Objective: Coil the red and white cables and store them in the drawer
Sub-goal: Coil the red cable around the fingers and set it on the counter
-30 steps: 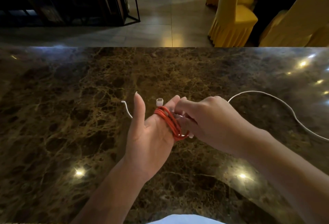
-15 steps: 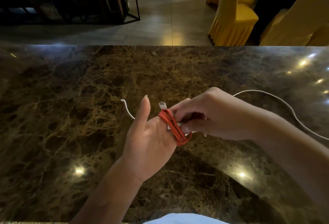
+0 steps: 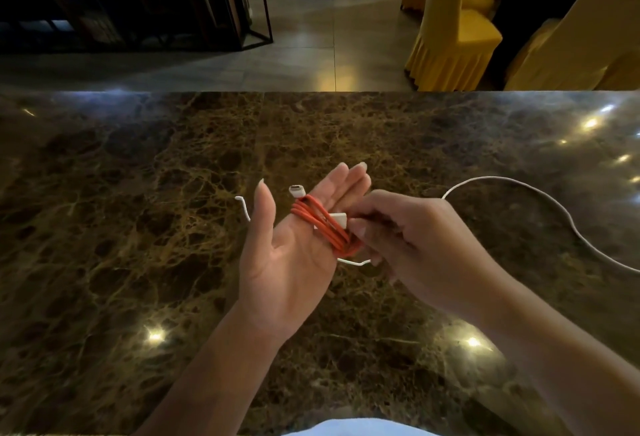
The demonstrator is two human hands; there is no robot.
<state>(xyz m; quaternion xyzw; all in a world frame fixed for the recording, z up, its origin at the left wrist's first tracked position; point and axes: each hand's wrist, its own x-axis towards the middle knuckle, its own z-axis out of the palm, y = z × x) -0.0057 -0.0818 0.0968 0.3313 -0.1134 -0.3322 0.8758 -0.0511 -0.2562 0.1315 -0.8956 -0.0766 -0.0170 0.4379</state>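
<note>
The red cable (image 3: pixel 322 224) is wound in several loops round the straight fingers of my left hand (image 3: pixel 287 262), which is held palm up over the table. One white plug (image 3: pixel 297 190) sticks out above the coil. My right hand (image 3: pixel 415 238) pinches the cable's other white plug (image 3: pixel 337 219) against the coil's right side. The white cable (image 3: pixel 540 193) lies loose on the table in a wide arc to the right. Its other end (image 3: pixel 242 207) shows left of my thumb. A short white strand (image 3: pixel 353 262) shows under the coil. No drawer is in view.
The brown marble table (image 3: pixel 138 228) fills the lower view, with its far edge running across the frame. Beyond it stand yellow-covered chairs (image 3: pixel 453 37) at the right and a dark metal shelf (image 3: pixel 138 3) at the left.
My left hand has turned more palm up with its fingers stretched out. My right hand has drawn back to the right of the coil, and the second white plug now shows.
</note>
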